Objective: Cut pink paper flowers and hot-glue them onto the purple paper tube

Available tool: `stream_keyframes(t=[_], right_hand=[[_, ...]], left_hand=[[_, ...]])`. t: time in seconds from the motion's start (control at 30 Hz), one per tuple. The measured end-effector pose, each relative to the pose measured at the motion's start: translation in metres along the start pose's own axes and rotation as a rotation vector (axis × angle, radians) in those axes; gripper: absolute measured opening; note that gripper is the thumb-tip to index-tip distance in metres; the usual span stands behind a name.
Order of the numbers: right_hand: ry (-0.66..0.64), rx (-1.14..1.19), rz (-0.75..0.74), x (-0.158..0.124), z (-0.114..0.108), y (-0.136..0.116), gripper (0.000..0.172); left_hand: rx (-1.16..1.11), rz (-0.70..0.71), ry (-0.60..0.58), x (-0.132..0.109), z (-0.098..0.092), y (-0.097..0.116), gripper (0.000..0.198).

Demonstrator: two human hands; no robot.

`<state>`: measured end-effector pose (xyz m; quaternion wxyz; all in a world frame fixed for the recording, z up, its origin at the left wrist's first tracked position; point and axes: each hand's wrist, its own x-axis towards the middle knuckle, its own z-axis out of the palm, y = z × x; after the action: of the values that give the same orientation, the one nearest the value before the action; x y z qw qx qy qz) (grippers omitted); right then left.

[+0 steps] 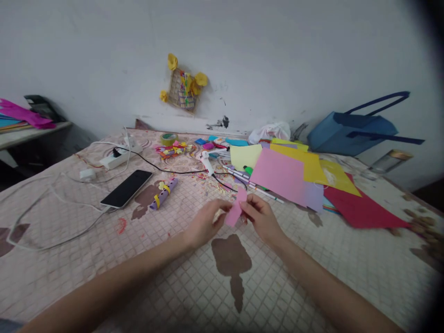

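Both my hands meet over the middle of the patterned cloth. My left hand (205,225) and my right hand (261,217) each pinch a small folded pink paper strip (236,208) held between them, just above the surface. Behind it lies a spread of coloured paper sheets, with a large pink sheet (279,175) on top and yellow sheets (314,165) and a red sheet (360,208) around it.
A black phone (126,188) lies at left near white cables and a power strip (120,158). A purple paper roll (163,193), a white glue gun (207,163), pens, tape and paper scraps sit behind. A blue bag (350,132) leans on the wall.
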<state>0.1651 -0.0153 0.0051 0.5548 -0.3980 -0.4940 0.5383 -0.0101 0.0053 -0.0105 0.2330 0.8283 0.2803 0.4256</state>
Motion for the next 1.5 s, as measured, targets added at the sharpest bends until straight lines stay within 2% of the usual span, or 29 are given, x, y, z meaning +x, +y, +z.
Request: stream_keyframes(t=[0.07, 0.13, 0.17, 0.23, 0.3, 0.37, 0.4, 0.5, 0.63, 0.73, 0.87, 0.93, 1.07, 1.17, 1.27, 1.37, 1.5], right_hand=[[0.023, 0.054, -0.006, 0.008, 0.003, -0.005, 0.024], [0.038, 0.090, 0.005, 0.012, 0.005, -0.006, 0.026], [0.044, 0.102, 0.016, 0.012, 0.005, -0.005, 0.026], [0.052, 0.113, 0.035, 0.009, 0.004, -0.002, 0.025], [0.057, 0.118, 0.050, 0.005, 0.002, 0.000, 0.024], [0.058, 0.132, 0.065, 0.001, 0.000, 0.002, 0.025], [0.056, 0.141, 0.072, -0.001, 0.000, 0.002, 0.025], [0.031, 0.169, 0.103, -0.005, 0.003, 0.001, 0.024], [-0.029, 0.158, 0.144, -0.011, 0.009, 0.000, 0.024], [-0.045, 0.129, 0.160, -0.015, 0.013, 0.003, 0.025], [-0.023, 0.072, 0.170, -0.016, 0.013, 0.007, 0.024], [-0.021, 0.054, 0.171, -0.016, 0.012, 0.008, 0.025], [-0.030, 0.041, 0.156, -0.016, 0.012, 0.009, 0.026], [-0.031, 0.044, 0.138, -0.017, 0.013, 0.009, 0.023], [-0.022, 0.049, 0.126, -0.018, 0.014, 0.011, 0.019], [-0.016, 0.032, 0.137, -0.018, 0.014, 0.013, 0.016], [-0.021, 0.008, 0.147, -0.018, 0.014, 0.014, 0.018]], left_hand=[[-0.024, -0.172, 0.098, 0.011, -0.003, -0.008, 0.025], [-0.026, -0.311, 0.155, 0.018, -0.009, -0.017, 0.015], [0.021, -0.350, 0.148, 0.020, -0.013, -0.021, 0.008], [0.184, -0.391, 0.130, 0.019, -0.022, -0.025, 0.019], [0.325, -0.364, 0.140, 0.015, -0.027, -0.024, 0.026], [0.343, -0.299, 0.133, 0.010, -0.028, -0.020, 0.017], [0.299, -0.257, 0.111, 0.008, -0.027, -0.018, 0.016], [0.089, -0.116, 0.011, 0.004, -0.019, -0.009, 0.040], [-0.044, 0.039, -0.107, 0.001, -0.008, 0.003, 0.020], [-0.086, 0.037, -0.074, -0.003, -0.003, 0.007, 0.014], [-0.103, -0.016, 0.060, -0.006, 0.002, 0.007, 0.027], [-0.129, -0.016, 0.043, -0.006, 0.001, 0.007, 0.027], [-0.225, -0.018, -0.068, -0.002, -0.001, 0.011, 0.008], [-0.340, -0.162, -0.066, -0.001, 0.001, 0.013, 0.013], [-0.583, -0.359, -0.064, -0.002, 0.006, 0.013, 0.017], [-0.811, -0.481, -0.070, -0.004, 0.010, 0.015, 0.018], [-0.831, -0.603, -0.001, -0.005, 0.010, 0.014, 0.022]])
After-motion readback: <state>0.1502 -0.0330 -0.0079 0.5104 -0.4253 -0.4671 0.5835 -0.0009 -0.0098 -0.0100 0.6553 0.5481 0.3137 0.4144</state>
